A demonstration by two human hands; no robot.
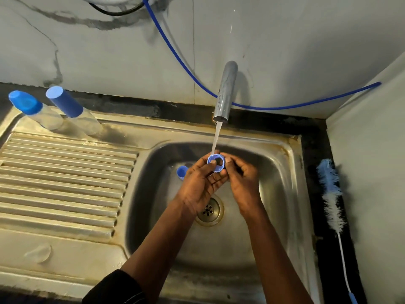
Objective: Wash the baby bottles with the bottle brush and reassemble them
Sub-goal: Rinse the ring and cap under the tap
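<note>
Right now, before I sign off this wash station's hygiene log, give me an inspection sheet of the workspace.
Surface: stained steel sink, ribbed drainboard; tap running.
Job's things: blue ring under the stream; blue cap in the basin; capped bottles, two, upright at the drainboard's back; bottle brush lying on the dark counter, right.
Clutter: clear dome-shaped piece on the drainboard, perhaps a teat.
Hands: left hand and right hand both pinch the ring.
Cables: blue hose along the wall; black and white cables above.
Surroundings: marbled wall; nothing else seen.

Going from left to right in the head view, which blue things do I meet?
Clear bottle with rounded blue cap, clear bottle with tall blue cap, loose blue cap, blue plastic ring, blue-white bottle brush.
</note>
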